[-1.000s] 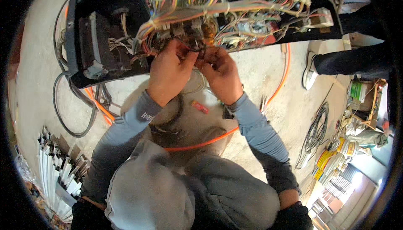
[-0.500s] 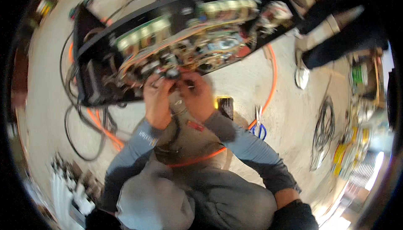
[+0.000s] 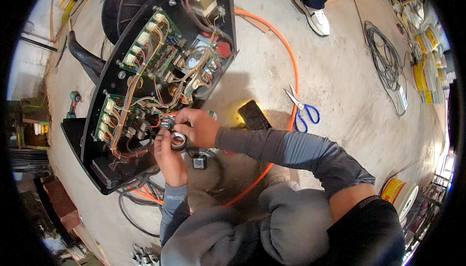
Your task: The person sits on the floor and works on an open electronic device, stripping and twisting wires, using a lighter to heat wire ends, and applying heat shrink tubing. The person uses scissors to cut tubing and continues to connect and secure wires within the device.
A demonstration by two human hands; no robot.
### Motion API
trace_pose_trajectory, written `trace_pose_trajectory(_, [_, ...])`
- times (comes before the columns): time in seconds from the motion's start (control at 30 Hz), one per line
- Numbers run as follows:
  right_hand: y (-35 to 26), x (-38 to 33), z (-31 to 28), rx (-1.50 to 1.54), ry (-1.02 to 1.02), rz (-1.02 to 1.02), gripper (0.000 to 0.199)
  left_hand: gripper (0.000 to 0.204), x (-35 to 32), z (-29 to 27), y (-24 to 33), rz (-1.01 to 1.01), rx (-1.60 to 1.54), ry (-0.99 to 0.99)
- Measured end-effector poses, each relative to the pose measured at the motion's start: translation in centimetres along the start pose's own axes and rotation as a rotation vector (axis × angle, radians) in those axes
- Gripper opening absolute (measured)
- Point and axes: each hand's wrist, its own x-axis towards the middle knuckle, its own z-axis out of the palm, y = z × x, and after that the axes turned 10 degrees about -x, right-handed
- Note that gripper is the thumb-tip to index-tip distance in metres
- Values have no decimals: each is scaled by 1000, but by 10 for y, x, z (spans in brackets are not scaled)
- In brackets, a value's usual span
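My left hand (image 3: 171, 161) is closed on a roll of black tape (image 3: 179, 145), its ring showing between the two hands. Just above it, my right hand (image 3: 200, 126) pinches with thumb and fingertips at the edge of the wiring; what lies between them is too small to make out. Both hands work at the near side of an opened black machine housing (image 3: 92, 169). Inside it are green circuit boards (image 3: 162, 54) with white connectors, and bundles of coloured wires (image 3: 133, 88). A small black box with a white label (image 3: 199, 161) hangs below my hands.
On the concrete floor lie a lit phone (image 3: 255, 115), blue-handled scissors (image 3: 306, 112) and an orange hose (image 3: 286, 47). A coiled grey cable (image 3: 383, 57) is farther right, near white-and-yellow buckets (image 3: 427, 79). Another person's shoes (image 3: 318, 20) stand beyond the housing. A cordless drill (image 3: 74, 103) is at left.
The view has turned, so the housing now slants up to the right and sits farther left. My hands stay close together at its wiring; the tape roll shows more clearly.
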Motion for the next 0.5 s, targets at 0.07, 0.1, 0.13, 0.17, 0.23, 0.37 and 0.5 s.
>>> trace_pose_trajectory(0.07, [-1,4,-2,4,-27,35,17,33,1,-2,5,-60,10,-16])
trace_pose_trajectory(0.1, [1,4,-2,12,-46,47,18,36,3,-7,2,-73,0,-39])
trace_pose_trajectory(0.13, [-1,3,-1,26,-74,62,19,36,1,-9,5,-109,-10,-34])
trace_pose_trajectory(0.17, [-5,2,-4,-21,-137,84,14,36,0,-6,9,-147,-22,-28])
trace_pose_trajectory(0.23, [11,5,-9,20,-94,4,13,37,5,-9,8,-173,-15,-125])
trace_pose_trajectory(0.37, [14,-4,-5,369,-148,98,16,32,9,-19,10,-195,213,-172])
trace_pose_trajectory(0.5, [-14,-11,-18,137,-175,74,21,21,9,-24,21,-226,194,-197])
